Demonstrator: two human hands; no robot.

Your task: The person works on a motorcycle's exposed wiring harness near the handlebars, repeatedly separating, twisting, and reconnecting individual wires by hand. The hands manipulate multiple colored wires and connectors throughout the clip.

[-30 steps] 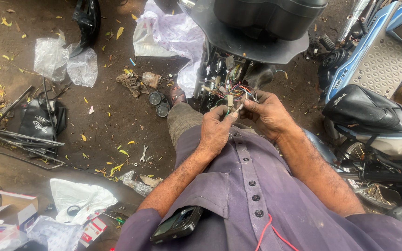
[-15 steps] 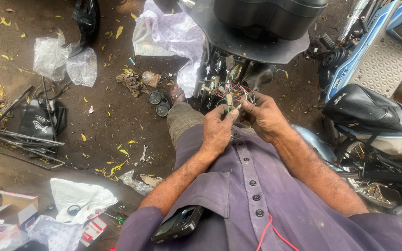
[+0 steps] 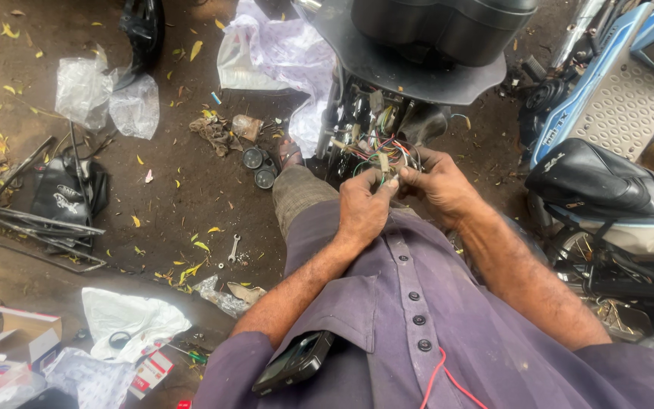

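Your left hand (image 3: 363, 208) and right hand (image 3: 439, 184) meet at centre frame, fingertips pinching the coloured wire bundle (image 3: 384, 151) under the black motorcycle panel (image 3: 418, 72). A small spanner (image 3: 233, 248) lies on the dirt left of your knee

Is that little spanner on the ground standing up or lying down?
Lying down. The spanner rests flat on the dirt ground, apart from both hands.

Taking the bundle of wires (image 3: 376, 151) as landmark: both hands are meeting just below it, the left hand (image 3: 361, 212) leftward, the right hand (image 3: 440, 185) rightward. Two gauges (image 3: 259, 167) are lying left of it, a wrench (image 3: 232, 248) lower left.
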